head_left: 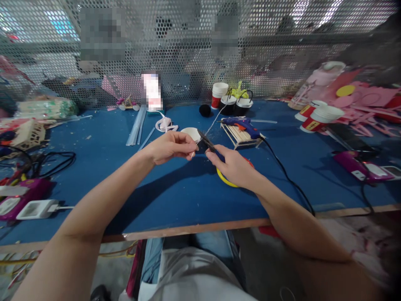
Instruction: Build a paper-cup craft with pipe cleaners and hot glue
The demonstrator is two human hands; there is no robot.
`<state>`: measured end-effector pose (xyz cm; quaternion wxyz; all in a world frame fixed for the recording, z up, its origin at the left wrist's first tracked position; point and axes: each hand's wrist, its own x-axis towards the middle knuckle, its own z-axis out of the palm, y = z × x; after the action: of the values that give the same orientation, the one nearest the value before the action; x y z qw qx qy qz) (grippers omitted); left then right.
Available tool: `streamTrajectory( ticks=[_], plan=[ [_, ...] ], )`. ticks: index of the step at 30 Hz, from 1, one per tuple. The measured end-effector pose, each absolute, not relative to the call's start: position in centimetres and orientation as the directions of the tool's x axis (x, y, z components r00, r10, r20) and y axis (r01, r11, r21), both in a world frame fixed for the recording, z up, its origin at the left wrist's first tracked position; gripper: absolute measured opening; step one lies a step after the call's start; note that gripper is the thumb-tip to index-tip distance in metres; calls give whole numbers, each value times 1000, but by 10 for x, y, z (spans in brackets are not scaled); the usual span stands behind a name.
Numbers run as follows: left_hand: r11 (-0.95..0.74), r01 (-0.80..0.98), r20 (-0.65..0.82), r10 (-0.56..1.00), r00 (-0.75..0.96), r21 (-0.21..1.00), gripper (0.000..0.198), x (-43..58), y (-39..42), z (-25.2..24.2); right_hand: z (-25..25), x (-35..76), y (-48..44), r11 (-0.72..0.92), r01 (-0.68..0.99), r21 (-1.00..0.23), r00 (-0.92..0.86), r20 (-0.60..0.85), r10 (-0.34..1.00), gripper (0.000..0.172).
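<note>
String point(214, 121) runs over the table point(188, 200) toward dark cups point(243, 110), pinched by the left hand point(172, 147); the right hand point(233, 164) has its grip wrapped around scissors point(209, 143), whose blades could nick those nearby fingertips if the string slips.

Left hand point(171, 147) pinches beside gripping right hand point(231, 165).

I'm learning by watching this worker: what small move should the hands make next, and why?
Probably squeeze the scissors on the white string: the right hand holds the dark blades right by it, while the left hand pinches the string close to them, with a short tip poking out below the fingers.
</note>
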<state>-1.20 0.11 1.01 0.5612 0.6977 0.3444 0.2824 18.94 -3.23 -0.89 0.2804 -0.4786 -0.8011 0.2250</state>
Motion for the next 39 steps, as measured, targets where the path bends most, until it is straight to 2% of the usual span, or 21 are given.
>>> streamTrajectory(
  ticks=[2,4,12,19,25,27,28,30,32,34,36,39],
  plan=[
    [77,25,-74,735,674,997,17,-15,6,7,-8,190,-32,431,629,-647,-394,212,894,33],
    [115,-16,-76,744,663,993,18,-13,8,4,-8,190,-31,425,623,-656,-380,221,898,33],
    [-290,83,231,880,415,954,15,1,0,2,-13,189,-29,460,586,-667,-400,256,880,31],
    [-414,265,319,886,336,871,12,4,-4,2,-15,187,-28,443,630,-638,-382,242,892,33],
    [-457,359,327,871,367,814,15,3,-5,1,-15,186,-30,420,672,-610,-361,226,905,33],
    [-544,459,404,836,372,702,16,3,-8,2,-15,187,-30,407,678,-612,-347,222,911,32],
    [-598,527,469,801,372,604,18,3,-10,2,-14,187,-30,400,678,-616,-340,220,914,32],
    [-671,664,606,690,396,329,22,4,-14,2,-15,187,-30,390,676,-625,-333,213,918,33],
    [-660,749,681,572,458,50,19,6,-17,0,-15,187,-30,389,673,-629,-338,206,918,32],
    [-610,779,702,492,514,-143,19,6,-16,-5,-14,186,-31,389,668,-634,-346,198,917,30],
    [-564,788,725,432,537,-247,18,6,-13,-10,-13,185,-32,383,664,-642,-348,188,918,29],
    [-542,777,764,337,550,-320,14,4,-5,-16,-11,183,-32,369,668,-647,-346,169,923,29]
  ],
)
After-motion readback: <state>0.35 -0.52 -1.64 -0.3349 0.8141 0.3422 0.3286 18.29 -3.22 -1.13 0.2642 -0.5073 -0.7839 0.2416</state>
